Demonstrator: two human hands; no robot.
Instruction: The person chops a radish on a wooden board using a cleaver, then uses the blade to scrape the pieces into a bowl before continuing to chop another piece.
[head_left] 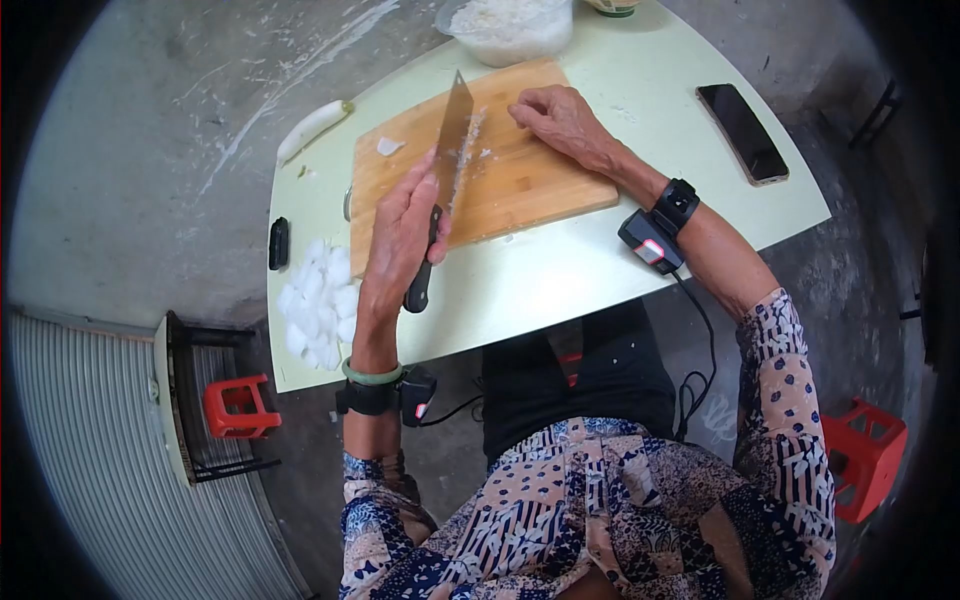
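Observation:
My left hand (400, 240) is closed around the black handle of a large kitchen knife (455, 125). The blade points away from me and lies over a wooden cutting board (530, 180). A thin line of finely chopped white vegetable (470, 135) runs along the blade's right side. My right hand (560, 120) rests palm down on the board just right of that line, fingers together and holding nothing. One small white slice (389, 146) lies near the board's left edge.
The board sits on a pale green table (600, 265). A clear bowl of shredded white vegetable (505, 30) stands at the far edge, a white radish (312, 128) at the left, and white chunks (320, 305) at the near left. A phone (742, 132) lies right. Red stools (238, 405) (865, 455) stand on the floor.

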